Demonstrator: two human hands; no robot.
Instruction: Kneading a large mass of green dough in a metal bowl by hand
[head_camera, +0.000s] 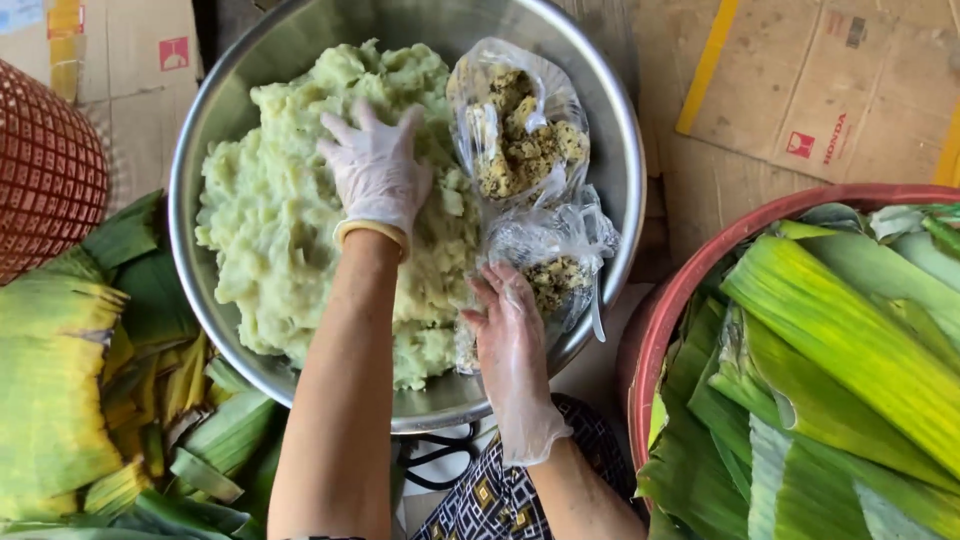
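Gloved left hand (375, 170) lies spread on lumpy pale-green mash (290, 230); right hand (510, 340) rests flat, open beside crinkly plastic bags (530, 180).

A red plastic basin (668, 300) at the right holds long green banana leaves (850, 340), some streaked yellow, laid lengthwise over one another. At the left lies a loose heap of cut leaf pieces (110, 400), green and yellowed, with torn edges. Above it, at the left edge, sits part of a red woven basket (45, 170). Flattened brown cardboard (800, 90) covers the floor. Black scissors (440, 462) lie on the floor at the bottom centre.
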